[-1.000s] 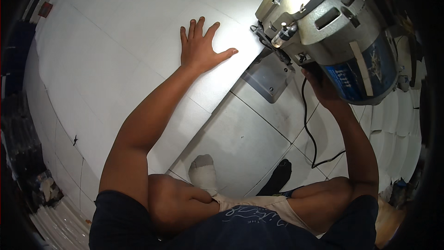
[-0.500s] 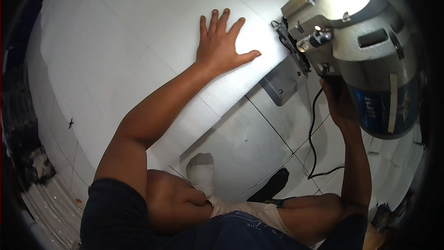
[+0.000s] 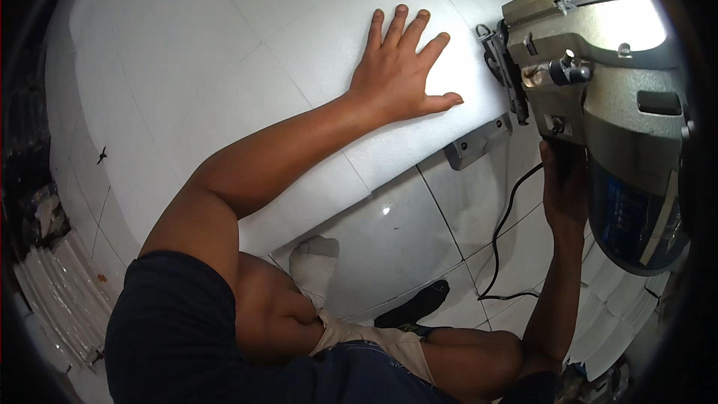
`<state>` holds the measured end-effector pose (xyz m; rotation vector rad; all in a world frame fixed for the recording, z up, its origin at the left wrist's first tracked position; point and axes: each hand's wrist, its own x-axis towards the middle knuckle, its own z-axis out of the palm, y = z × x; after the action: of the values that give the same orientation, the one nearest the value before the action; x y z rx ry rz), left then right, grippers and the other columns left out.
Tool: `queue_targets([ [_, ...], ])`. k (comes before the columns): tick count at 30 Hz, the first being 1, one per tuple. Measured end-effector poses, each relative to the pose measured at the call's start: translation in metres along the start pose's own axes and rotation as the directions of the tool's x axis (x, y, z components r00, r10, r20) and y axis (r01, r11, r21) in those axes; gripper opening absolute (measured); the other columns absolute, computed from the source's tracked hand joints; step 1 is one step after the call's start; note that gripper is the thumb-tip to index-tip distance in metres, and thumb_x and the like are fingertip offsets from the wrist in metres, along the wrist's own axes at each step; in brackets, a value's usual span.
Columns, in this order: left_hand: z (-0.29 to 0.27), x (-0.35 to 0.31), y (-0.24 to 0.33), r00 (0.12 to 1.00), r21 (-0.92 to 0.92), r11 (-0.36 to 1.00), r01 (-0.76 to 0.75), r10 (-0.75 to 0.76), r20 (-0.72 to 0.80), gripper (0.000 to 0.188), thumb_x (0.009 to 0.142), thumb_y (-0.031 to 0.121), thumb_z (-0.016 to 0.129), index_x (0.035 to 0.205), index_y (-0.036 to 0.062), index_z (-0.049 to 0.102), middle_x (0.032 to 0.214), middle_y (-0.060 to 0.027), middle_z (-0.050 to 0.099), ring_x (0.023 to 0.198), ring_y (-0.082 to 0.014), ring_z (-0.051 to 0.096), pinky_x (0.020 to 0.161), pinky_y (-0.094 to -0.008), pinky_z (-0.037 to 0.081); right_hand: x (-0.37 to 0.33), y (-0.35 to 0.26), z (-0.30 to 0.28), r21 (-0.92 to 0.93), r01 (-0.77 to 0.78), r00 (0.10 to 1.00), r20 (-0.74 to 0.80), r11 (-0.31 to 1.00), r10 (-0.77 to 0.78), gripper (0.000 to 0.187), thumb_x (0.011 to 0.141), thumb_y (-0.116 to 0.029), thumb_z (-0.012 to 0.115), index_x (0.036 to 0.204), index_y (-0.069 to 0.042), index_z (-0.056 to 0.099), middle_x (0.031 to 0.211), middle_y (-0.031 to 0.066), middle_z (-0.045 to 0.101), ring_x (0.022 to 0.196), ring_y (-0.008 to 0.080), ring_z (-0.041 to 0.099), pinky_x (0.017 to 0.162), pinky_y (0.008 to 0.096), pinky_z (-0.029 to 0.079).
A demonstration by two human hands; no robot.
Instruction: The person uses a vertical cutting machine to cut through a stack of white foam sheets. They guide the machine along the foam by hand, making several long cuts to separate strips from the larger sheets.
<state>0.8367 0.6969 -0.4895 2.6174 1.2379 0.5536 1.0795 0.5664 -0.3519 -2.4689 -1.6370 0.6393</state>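
My left hand (image 3: 400, 67) lies flat, fingers spread, on a thin white foam sheet (image 3: 307, 206). Beside its fingertips stands a bulky grey metal power machine (image 3: 636, 105) with a blue-banded round motor housing, a lever and a hooked front part; it resembles a sheet-cutting machine. Its grey base plate (image 3: 479, 146) shows partly from under the sheet's near edge. My right hand (image 3: 565, 198) reaches up beside the housing and closes around the machine's dark handle (image 3: 567, 155). Most of its fingers are hidden behind the machine; one fingertip shows.
A black power cord (image 3: 495, 254) curves over the pale tiled floor (image 3: 404, 247) between the machine and my legs. My two feet, in a light sock (image 3: 313, 262) and a dark sock (image 3: 419, 305), rest nearby. Stacked white sheets (image 3: 56, 292) lie at left, more (image 3: 617, 299) at right.
The machine has shifted right and a little nearer, with my right hand at it. My left hand has slid right with the foam sheet, which covers more of the base plate.
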Motion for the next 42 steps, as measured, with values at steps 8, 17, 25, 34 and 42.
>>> queue_targets([
  [8, 0.009, 0.0, -0.001, 1.0, 0.023, 1.0, -0.016, 0.015, 0.016, 0.086, 0.078, 0.077, 0.058, 0.136, 0.0129, 0.055, 0.146, -0.0219, 0.042, 0.139, -0.0477, 0.031, 0.115, -0.0637, 0.018, 0.026, -0.007, 0.012, -0.033, 0.136, 0.988, -0.076, 0.99, -0.138, 0.057, 0.098, -0.047, 0.053, 0.133, -0.002, 0.052, 0.127, 0.0237, 0.059, 0.12, 0.0393, 0.056, 0.101, 0.0423, 0.042],
  [17, -0.01, 0.001, -0.001, 0.998, 0.07, 0.997, -0.042, 0.045, -0.038, 0.088, 0.078, 0.078, 0.056, 0.137, 0.0122, 0.054, 0.146, -0.0201, 0.043, 0.14, -0.046, 0.031, 0.115, -0.0623, 0.018, 0.037, -0.019, 0.012, -0.167, 0.201, 0.953, -0.196, 0.965, -0.232, 0.057, 0.095, -0.052, 0.055, 0.124, -0.002, 0.055, 0.118, 0.0222, 0.062, 0.112, 0.0402, 0.059, 0.095, 0.046, 0.044],
  [25, -0.02, -0.002, 0.004, 0.998, 0.063, 0.997, -0.043, 0.046, -0.047, 0.086, 0.079, 0.077, 0.056, 0.135, 0.0115, 0.055, 0.146, -0.0182, 0.044, 0.139, -0.0446, 0.033, 0.115, -0.0609, 0.02, 0.036, -0.03, 0.018, -0.445, 0.298, 0.727, -0.468, 0.844, -0.503, 0.048, 0.089, -0.048, 0.066, 0.115, -0.008, 0.064, 0.105, 0.0152, 0.067, 0.094, 0.0324, 0.067, 0.085, 0.0434, 0.052],
  [34, -0.023, -0.008, 0.006, 0.994, 0.048, 0.997, -0.066, 0.07, -0.084, 0.08, 0.082, 0.074, 0.056, 0.131, 0.0105, 0.057, 0.144, -0.018, 0.046, 0.138, -0.0421, 0.035, 0.115, -0.0576, 0.023, 0.043, -0.04, 0.022, -0.409, 0.186, 0.837, -0.411, 0.894, -0.362, 0.06, 0.093, -0.055, 0.057, 0.131, -0.009, 0.055, 0.124, 0.0197, 0.059, 0.113, 0.0377, 0.059, 0.097, 0.0495, 0.045],
  [42, -0.026, -0.012, 0.008, 0.99, 0.005, 0.996, -0.088, 0.088, -0.109, 0.076, 0.082, 0.07, 0.059, 0.129, 0.0091, 0.058, 0.143, -0.019, 0.048, 0.138, -0.0417, 0.036, 0.115, -0.0569, 0.023, 0.053, -0.062, 0.018, -0.347, 0.049, 0.939, -0.304, 0.937, -0.162, 0.07, 0.093, -0.063, 0.05, 0.14, -0.011, 0.047, 0.137, 0.0207, 0.053, 0.124, 0.0395, 0.054, 0.101, 0.0512, 0.044],
])
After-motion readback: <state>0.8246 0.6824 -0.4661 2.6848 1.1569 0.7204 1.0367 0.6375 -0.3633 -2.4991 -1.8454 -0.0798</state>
